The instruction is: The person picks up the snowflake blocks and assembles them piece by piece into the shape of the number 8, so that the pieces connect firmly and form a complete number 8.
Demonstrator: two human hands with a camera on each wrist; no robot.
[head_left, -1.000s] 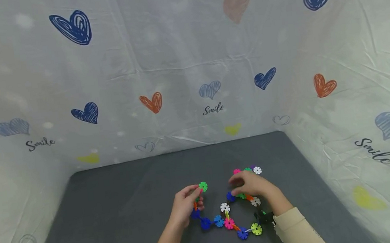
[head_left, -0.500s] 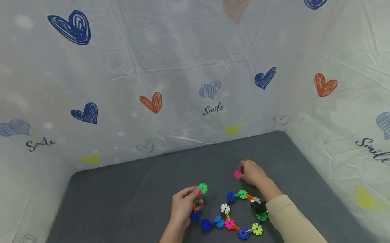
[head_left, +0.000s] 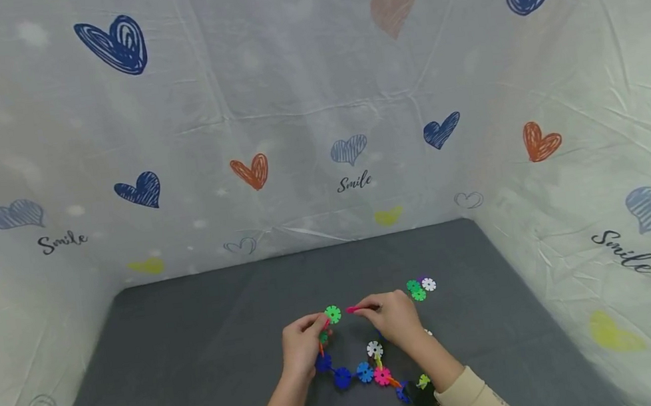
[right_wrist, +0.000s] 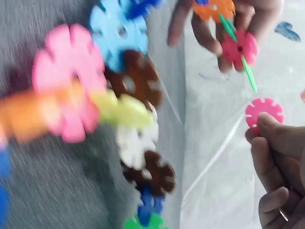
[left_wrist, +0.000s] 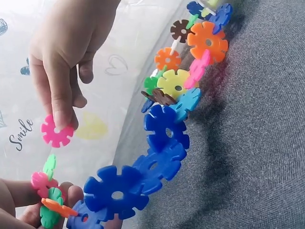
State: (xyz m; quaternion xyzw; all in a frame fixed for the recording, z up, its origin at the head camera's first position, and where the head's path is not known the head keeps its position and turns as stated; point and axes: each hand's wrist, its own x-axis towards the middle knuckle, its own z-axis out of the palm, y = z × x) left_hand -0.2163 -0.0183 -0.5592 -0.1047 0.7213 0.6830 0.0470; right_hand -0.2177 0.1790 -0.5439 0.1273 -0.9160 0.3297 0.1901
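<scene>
My right hand (head_left: pixel 398 320) pinches a loose pink notched snowflake disc (left_wrist: pixel 51 137) between thumb and fingertips. Facing it, my left hand (head_left: pixel 301 350) holds the raised end of a chain of interlocked snowflake discs. At that end a green disc (head_left: pixel 333 314) sticks out past a pink disc (right_wrist: pixel 233 53) at my fingertips. The loose pink disc lies just off the green one, a small gap showing between them. Blue discs (left_wrist: pixel 102 188) run down from my left hand into a colourful loop on the table, partly hidden behind my right arm in the head view.
Several loose discs lie at the back right of the dark grey table (head_left: pixel 209 350), among them a green disc (head_left: pixel 418 295) and a white disc (head_left: pixel 428 284). A pale cloth (head_left: pixel 288 86) printed with hearts surrounds the table's back and sides.
My right hand reached the loose discs at the back right, took the pink disc and brought it left, towards the chain's green end. My left hand stays nearly in place, holding the chain.
</scene>
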